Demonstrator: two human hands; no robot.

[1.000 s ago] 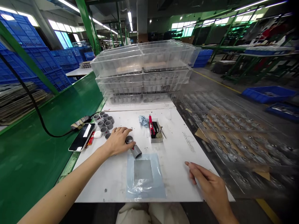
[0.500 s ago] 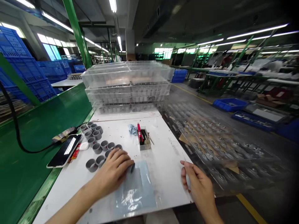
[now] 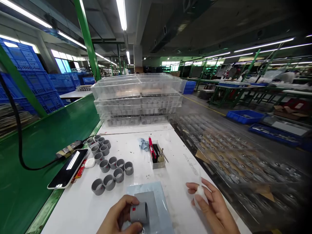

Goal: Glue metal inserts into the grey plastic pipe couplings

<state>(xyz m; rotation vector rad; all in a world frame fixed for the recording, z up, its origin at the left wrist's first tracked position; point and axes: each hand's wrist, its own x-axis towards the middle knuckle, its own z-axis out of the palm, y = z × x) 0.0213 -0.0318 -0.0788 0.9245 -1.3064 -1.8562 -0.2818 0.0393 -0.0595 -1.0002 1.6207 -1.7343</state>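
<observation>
My left hand (image 3: 122, 216) grips a grey ring (image 3: 139, 213), a short open tube with a small red mark on its side, thumb and fingers around its wall. It is above a light blue sheet under clear plastic (image 3: 159, 201) with a grey square on it. My right hand (image 3: 213, 208) pinches a small white object (image 3: 201, 195) with a thin pale tip; its exact kind is unclear. Several similar grey rings (image 3: 109, 182) stand upright on the white tabletop (image 3: 73, 208), left of centre.
A small box (image 3: 159, 165) holds a red-handled tool (image 3: 152, 148), beside a crumpled blue cloth (image 3: 143, 144). A phone (image 3: 68, 169) lies at the left edge. Stacked clear bins (image 3: 137, 105) stand at the back. Trays of metal parts (image 3: 231, 156) lie to the right.
My left hand has drawn back from the group of rings toward me, bringing one grey ring with it. The fingers of my right hand have opened out around the white object.
</observation>
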